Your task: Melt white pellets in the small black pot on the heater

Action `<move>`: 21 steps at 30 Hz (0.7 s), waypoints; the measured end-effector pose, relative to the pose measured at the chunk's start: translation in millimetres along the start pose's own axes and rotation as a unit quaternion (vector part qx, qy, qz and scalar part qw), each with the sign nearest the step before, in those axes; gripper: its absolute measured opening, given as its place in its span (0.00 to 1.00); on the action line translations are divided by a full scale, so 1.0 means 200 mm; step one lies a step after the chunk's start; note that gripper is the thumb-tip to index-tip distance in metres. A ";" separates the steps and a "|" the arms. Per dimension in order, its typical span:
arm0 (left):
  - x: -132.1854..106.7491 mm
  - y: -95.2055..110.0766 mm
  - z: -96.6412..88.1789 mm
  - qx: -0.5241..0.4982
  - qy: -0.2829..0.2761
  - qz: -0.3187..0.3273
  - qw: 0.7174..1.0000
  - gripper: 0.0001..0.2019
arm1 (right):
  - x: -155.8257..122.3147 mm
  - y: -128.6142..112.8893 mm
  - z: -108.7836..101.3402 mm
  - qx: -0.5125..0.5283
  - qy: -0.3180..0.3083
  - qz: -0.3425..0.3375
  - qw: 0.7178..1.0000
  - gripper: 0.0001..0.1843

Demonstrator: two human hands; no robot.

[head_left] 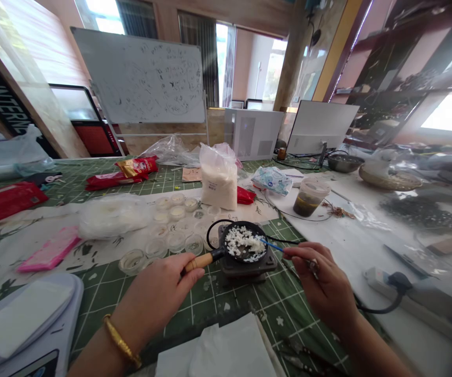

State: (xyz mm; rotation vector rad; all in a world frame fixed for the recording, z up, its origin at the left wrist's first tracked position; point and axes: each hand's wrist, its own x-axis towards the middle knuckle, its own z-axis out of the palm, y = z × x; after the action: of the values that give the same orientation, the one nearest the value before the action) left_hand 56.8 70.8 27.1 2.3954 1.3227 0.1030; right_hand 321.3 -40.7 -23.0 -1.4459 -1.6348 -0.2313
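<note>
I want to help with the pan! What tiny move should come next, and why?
Perhaps nudge the white granules toward the middle of the small round black pan with the thin blue stick in the right hand, because some lie near the rim, while the left hand steadies the wooden handle.

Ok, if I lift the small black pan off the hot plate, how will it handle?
Probably light and easy to raise: the pan is small, and the left hand already grips its wooden handle. With one long handle, it may tip away from the hand. The loose white granules are heaped up, so they would likely slide or spill if tilted.
</note>
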 end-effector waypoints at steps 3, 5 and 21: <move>0.00 0.00 0.00 -0.002 -0.001 0.000 1.000 0.16 | 0.00 -0.02 0.00 0.033 -0.026 -0.036 0.998 0.15; 0.00 0.00 0.00 -0.002 -0.005 -0.002 1.000 0.17 | 0.00 -0.02 0.00 0.015 -0.012 -0.039 0.999 0.15; 0.00 0.00 0.01 0.013 0.001 0.007 1.000 0.17 | 0.16 0.04 -0.05 -0.033 -0.023 0.056 0.998 0.10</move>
State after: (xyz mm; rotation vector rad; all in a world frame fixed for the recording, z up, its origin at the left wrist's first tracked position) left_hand 56.8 70.9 25.8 2.4283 1.3153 0.0923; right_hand 336.5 -23.4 2.3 -1.5979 -1.5905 -0.1915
